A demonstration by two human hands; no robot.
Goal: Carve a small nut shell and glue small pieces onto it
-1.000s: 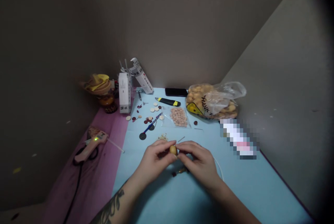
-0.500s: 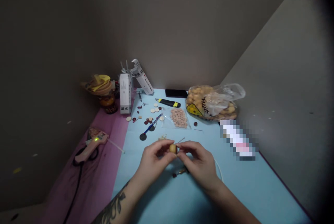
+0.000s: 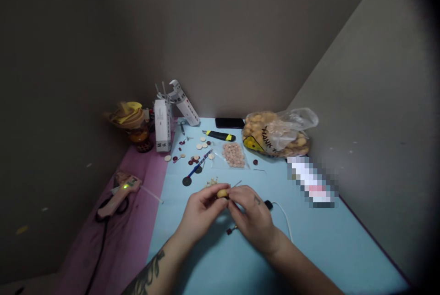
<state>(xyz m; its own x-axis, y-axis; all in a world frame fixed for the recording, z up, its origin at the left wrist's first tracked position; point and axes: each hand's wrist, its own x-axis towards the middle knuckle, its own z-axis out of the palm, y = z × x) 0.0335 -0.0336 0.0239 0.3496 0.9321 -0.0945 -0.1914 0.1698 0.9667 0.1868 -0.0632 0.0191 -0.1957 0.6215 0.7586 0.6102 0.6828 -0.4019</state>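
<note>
My left hand [image 3: 202, 210] pinches a small round yellow-brown piece [image 3: 222, 193] between thumb and fingers. It resembles the pieces in the plastic bag, but its exact kind is unclear. The closed fingertips of my right hand [image 3: 252, 217] press on its right side; whether they hold anything smaller is hidden. Just past the fingers lie pale crumbs [image 3: 213, 181] and a thin metal rod [image 3: 237, 184]. Beneath my right hand, a small dark-ended tool [image 3: 229, 230] is partly covered. A black plug [image 3: 268, 204] on a white cable shows beside that hand.
A pink glue gun [image 3: 120, 196] lies at left. Behind the hands are a utility knife [image 3: 219, 136], a clear bag of small beige pieces [image 3: 234, 154], loose discs [image 3: 199, 147], a phone [image 3: 229, 123], a plastic bag of round tan pieces [image 3: 271, 134] and white boxes [image 3: 162, 125].
Both hands have shifted slightly left with the round piece. My right hand has turned and closed in on it, uncovering the black plug and covering more of the small tool.
</note>
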